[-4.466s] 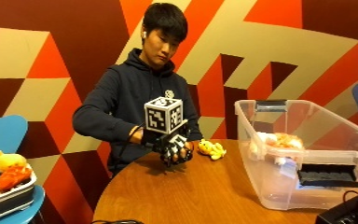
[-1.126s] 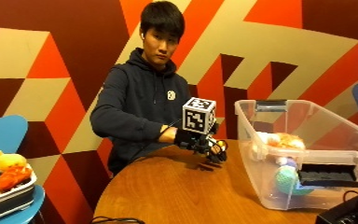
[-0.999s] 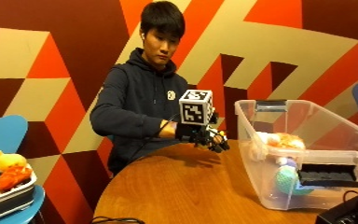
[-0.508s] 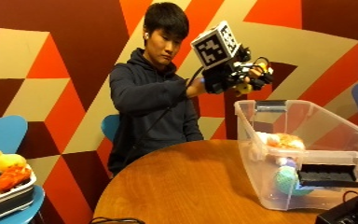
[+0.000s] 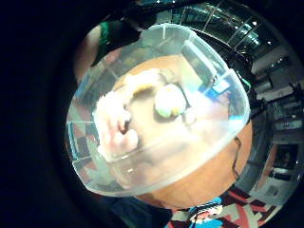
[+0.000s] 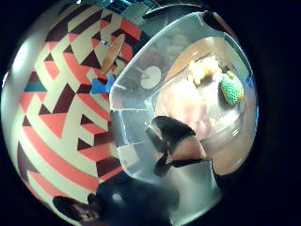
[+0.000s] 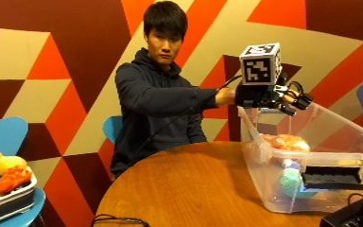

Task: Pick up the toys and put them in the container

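My gloved right hand [image 7: 276, 97] hovers over the near-left corner of the clear plastic container [image 7: 257, 142], fingers spread and nothing in them. One gloved finger [image 6: 176, 143] shows in the thumb side view, above the container's wall [image 6: 136, 122]. Inside the container [image 5: 156, 178] lie a pink plush toy [image 5: 114, 123], a yellow toy [image 6: 204, 70] and a green-white ball [image 5: 168, 100]. From outside, the pink-orange plush [image 7: 286, 142] and the green ball [image 7: 289, 182] show through the wall.
The container stands at the right edge of the round wooden table [image 7: 187, 189]. A black box [image 7: 332, 177] hangs at its front, and a black device [image 7: 354, 217] sits below it. A tray of toys [image 7: 5, 189] rests on a blue chair far left.
The hand picked a yellow toy off the table, raised it high, then came down over the container. The toy is no longer in the hand.
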Demonstrator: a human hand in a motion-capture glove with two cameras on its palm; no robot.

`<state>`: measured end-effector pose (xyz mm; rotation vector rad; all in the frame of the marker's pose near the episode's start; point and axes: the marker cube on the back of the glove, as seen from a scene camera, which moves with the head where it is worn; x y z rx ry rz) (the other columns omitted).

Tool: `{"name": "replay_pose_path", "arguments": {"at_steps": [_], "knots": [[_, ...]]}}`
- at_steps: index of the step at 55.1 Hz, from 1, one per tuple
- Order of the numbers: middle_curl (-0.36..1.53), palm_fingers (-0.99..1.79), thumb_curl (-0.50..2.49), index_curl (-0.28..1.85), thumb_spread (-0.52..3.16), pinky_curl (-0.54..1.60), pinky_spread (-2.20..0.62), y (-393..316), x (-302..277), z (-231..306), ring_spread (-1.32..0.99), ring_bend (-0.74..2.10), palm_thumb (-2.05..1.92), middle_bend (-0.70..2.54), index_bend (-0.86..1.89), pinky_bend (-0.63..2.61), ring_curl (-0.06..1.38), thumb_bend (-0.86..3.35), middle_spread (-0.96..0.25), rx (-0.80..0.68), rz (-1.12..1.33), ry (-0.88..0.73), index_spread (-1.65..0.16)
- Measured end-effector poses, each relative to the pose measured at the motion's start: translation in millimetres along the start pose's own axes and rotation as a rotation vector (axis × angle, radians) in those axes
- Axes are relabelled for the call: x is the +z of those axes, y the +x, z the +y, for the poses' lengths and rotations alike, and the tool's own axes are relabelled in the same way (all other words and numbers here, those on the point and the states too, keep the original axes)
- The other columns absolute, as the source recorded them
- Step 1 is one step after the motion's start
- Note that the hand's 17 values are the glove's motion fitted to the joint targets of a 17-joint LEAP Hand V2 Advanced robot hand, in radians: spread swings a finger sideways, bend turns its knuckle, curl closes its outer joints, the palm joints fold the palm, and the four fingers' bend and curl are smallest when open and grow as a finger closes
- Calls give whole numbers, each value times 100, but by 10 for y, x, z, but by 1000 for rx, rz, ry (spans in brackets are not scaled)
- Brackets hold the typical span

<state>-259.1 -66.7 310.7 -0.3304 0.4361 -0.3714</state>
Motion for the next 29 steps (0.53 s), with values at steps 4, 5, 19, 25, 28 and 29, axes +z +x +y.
{"name": "replay_pose_path", "arguments": {"at_steps": [4, 5, 19, 25, 28, 29], "knots": [[34, -7, 42, 56, 121, 36, 0, 27, -98, 97, -7, 23, 17, 16, 31, 73, 33, -2, 0, -7, 15, 2, -14], [34, -7, 42, 56, 121, 36, 0, 40, -128, 130, -7, 22, 17, 16, 30, 72, 33, -2, 0, -10, 18, 0, -14], [32, -3, 38, 55, 121, 34, 1, 213, -334, 838, -4, 17, 15, 16, 33, 68, 31, -2, 1, -89, 140, -25, -16], [32, -2, 36, 55, 121, 34, 1, 356, -308, 1236, -3, 17, 14, 18, 35, 67, 29, -2, 1, -135, 161, -25, -17], [33, 0, 36, 55, 122, 34, 1, 449, -270, 1406, -3, 17, 13, 19, 37, 66, 29, -2, 1, -141, 166, -20, -18], [33, 0, 35, 55, 122, 34, 1, 463, -263, 1434, -3, 17, 13, 20, 37, 66, 29, -2, 1, -143, 166, -20, -18]]}}
